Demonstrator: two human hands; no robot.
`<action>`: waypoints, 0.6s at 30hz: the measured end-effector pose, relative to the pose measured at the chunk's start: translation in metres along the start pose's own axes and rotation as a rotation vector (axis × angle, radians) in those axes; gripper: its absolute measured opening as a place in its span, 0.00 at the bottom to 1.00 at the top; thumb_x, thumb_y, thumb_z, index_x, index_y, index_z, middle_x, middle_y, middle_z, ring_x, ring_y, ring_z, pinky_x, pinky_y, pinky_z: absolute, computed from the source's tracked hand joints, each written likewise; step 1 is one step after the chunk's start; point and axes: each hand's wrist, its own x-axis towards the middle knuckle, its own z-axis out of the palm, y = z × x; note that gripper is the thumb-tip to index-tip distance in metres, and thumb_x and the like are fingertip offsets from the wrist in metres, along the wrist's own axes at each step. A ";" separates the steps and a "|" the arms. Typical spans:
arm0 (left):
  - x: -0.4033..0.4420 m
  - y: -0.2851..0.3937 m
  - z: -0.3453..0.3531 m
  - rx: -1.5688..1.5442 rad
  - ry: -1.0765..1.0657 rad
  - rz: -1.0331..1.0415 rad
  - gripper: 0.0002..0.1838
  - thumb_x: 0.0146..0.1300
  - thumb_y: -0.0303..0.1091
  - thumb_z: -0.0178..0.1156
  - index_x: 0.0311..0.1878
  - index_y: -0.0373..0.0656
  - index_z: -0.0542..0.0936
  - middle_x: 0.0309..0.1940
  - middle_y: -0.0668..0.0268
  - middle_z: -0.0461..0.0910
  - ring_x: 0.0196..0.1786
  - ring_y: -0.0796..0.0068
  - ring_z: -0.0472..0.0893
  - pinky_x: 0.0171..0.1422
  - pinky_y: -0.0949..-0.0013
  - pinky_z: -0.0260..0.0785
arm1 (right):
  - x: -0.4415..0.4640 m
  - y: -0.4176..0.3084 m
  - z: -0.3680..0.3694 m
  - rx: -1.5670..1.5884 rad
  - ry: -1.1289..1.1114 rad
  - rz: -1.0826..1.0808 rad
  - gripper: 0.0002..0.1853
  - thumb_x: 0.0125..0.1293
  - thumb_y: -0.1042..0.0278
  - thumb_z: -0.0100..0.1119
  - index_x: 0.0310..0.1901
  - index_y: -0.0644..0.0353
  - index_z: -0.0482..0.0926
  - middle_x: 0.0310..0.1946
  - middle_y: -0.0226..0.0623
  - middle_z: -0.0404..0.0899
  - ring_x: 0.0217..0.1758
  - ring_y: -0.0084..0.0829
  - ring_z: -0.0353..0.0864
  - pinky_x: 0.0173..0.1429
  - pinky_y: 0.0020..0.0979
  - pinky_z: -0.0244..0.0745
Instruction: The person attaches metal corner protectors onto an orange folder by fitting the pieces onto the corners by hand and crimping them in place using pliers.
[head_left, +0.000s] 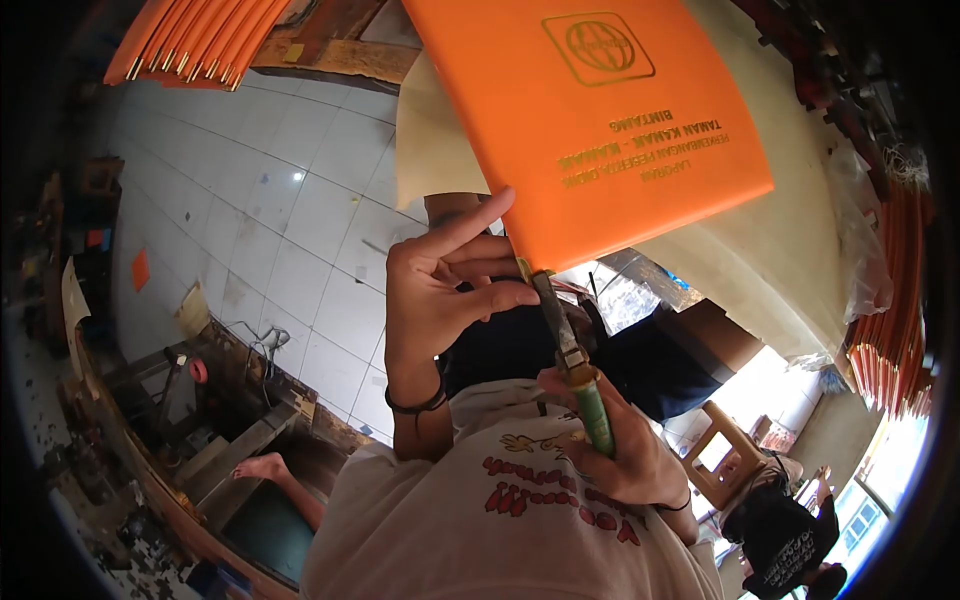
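Note:
An orange report folder (620,130) with gold lettering and a globe emblem, upside down to me, lies at the table's edge with one corner towards me. My left hand (440,275) is at that corner, index finger along the folder's side edge, thumb and other fingers closed around the corner. My right hand (630,450) grips pliers (575,360) with green handles. Their jaws meet the folder's near corner, where a small brass-coloured metal piece shows. Whether the jaws are fully closed on it I cannot tell.
Under the folder a cream sheet (790,270) covers the table. Stacked orange folders with metal corners (195,45) sit at upper left, more folders (890,360) at right. A plastic bag (865,250) hangs nearby. Another person (785,530) is at lower right; a bare foot (262,467) shows lower left.

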 end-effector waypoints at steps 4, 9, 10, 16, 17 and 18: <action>-0.001 0.000 0.000 0.072 0.003 0.040 0.43 0.44 0.17 0.77 0.68 0.35 0.71 0.44 0.55 0.87 0.43 0.75 0.88 0.28 0.86 0.70 | -0.004 0.000 -0.001 0.042 -0.026 0.020 0.37 0.54 0.84 0.54 0.70 0.58 0.66 0.65 0.50 0.64 0.61 0.45 0.75 0.63 0.37 0.70; -0.002 -0.001 0.004 0.062 0.019 0.058 0.43 0.46 0.18 0.77 0.68 0.33 0.71 0.44 0.55 0.87 0.44 0.74 0.88 0.27 0.87 0.69 | -0.002 -0.003 -0.005 0.061 -0.040 0.033 0.34 0.55 0.85 0.53 0.68 0.72 0.66 0.72 0.52 0.61 0.76 0.43 0.61 0.75 0.39 0.58; -0.002 -0.001 0.004 0.055 0.020 0.059 0.42 0.46 0.18 0.76 0.68 0.33 0.71 0.44 0.55 0.87 0.44 0.74 0.88 0.27 0.88 0.68 | -0.002 -0.002 -0.004 0.048 -0.036 0.026 0.33 0.55 0.85 0.52 0.67 0.72 0.67 0.72 0.52 0.62 0.74 0.43 0.64 0.73 0.38 0.61; -0.002 -0.001 0.005 0.063 0.015 0.080 0.42 0.47 0.17 0.75 0.68 0.33 0.70 0.44 0.55 0.87 0.44 0.74 0.88 0.25 0.88 0.66 | -0.004 0.006 0.007 0.085 0.132 0.056 0.29 0.53 0.84 0.52 0.61 0.63 0.71 0.49 0.47 0.77 0.45 0.41 0.82 0.49 0.36 0.76; -0.002 -0.001 0.004 0.063 0.013 0.082 0.42 0.47 0.16 0.75 0.68 0.33 0.70 0.44 0.55 0.87 0.44 0.74 0.88 0.25 0.88 0.66 | -0.004 0.005 0.008 0.069 0.158 0.079 0.28 0.53 0.83 0.52 0.60 0.63 0.71 0.44 0.46 0.79 0.42 0.41 0.83 0.47 0.36 0.77; -0.002 -0.001 0.004 0.073 0.011 0.086 0.41 0.47 0.16 0.75 0.68 0.33 0.70 0.44 0.55 0.87 0.44 0.74 0.88 0.25 0.89 0.66 | -0.004 0.007 0.007 0.043 0.145 0.056 0.27 0.54 0.83 0.53 0.59 0.66 0.71 0.43 0.45 0.80 0.40 0.37 0.82 0.45 0.34 0.77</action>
